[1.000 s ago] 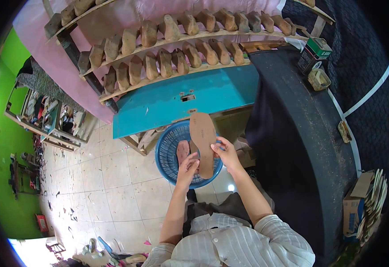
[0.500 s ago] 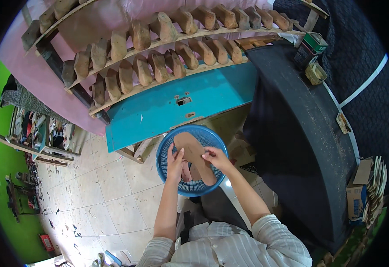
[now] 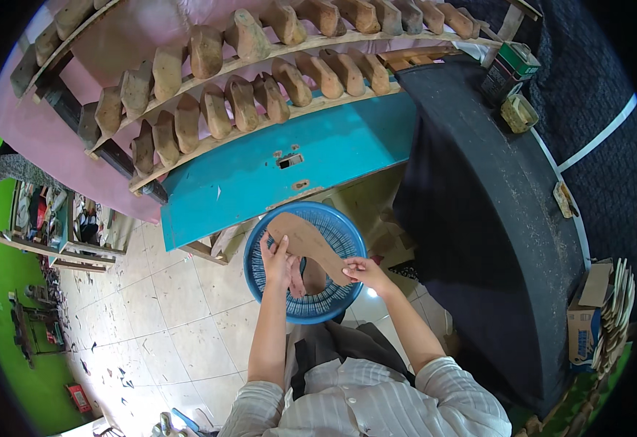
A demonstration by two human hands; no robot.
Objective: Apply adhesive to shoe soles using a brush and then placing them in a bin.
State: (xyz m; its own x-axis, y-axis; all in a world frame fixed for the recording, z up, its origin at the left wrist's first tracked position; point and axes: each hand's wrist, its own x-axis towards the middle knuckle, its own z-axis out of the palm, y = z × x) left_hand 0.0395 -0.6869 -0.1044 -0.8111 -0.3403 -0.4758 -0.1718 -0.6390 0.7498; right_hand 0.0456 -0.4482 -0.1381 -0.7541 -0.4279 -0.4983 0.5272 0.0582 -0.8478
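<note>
A brown insole-shaped sheet (image 3: 305,242) is held flat over a round blue plastic basket (image 3: 248,264), tilted from upper left to lower right. My left hand (image 3: 278,265) grips its left edge near the broad end, thumb on top. The narrower end is pinched between thumb and fingers of my right hand (image 3: 365,272). Below the sheet, another brown piece (image 3: 314,277) lies inside the basket, partly covered.
Wooden shoe lasts (image 3: 243,103) line the shelves beyond a turquoise panel (image 3: 238,171). To the right stands a dark cloth-covered surface (image 3: 471,218) bearing a green can (image 3: 509,73). A cardboard box (image 3: 585,328) sits at far right. Scraps litter the tiled floor (image 3: 180,313).
My right hand has slid down to the insole's narrower end. The sheet has turned so that this end points further right. The whole view has shifted slightly.
</note>
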